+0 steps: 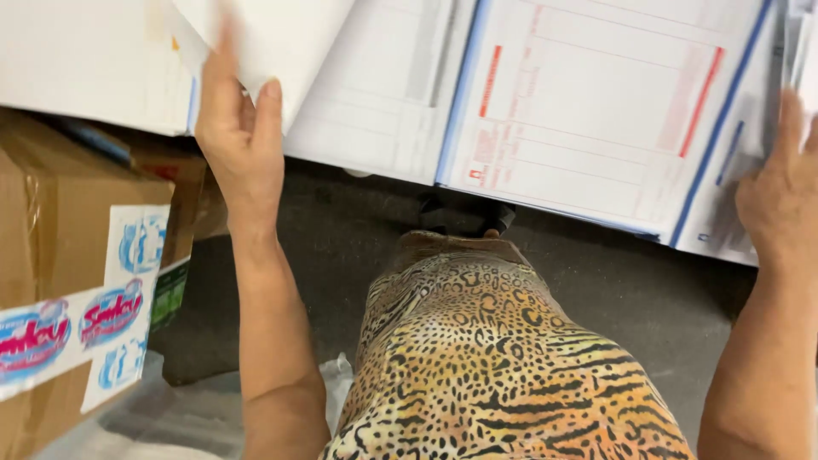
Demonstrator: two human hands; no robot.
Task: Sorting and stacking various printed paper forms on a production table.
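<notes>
Head view, looking down past a leopard-print garment [486, 358] to a dark grey floor [630, 290].

Left hand [239, 128]: raised, fingers closed on the lower edge of a blank white sheet [273, 34], thumb in front, fingers behind. Sheet is lifted and tilted, blurred at the top.

Right hand [780, 200]: at the far right edge of frame, fingers lying flat against the edge of a stack of papers [741, 153]. Cannot tell whether it grips the stack or just presses on it; fingertips are cut off by the frame.

Between the hands: a printed form [588, 111] with red and blue borders and ruled boxes, lying flat on top, overlapping a paler form [383, 94] to its left. Both overhang the floor.

Left side: a cardboard box [51, 255] with white tape and round red-and-blue stickers, just beside the left forearm. Crumpled clear plastic [170, 417] lies on the floor below the box. A dark shoe [464, 217] shows under the edge of the printed form.
</notes>
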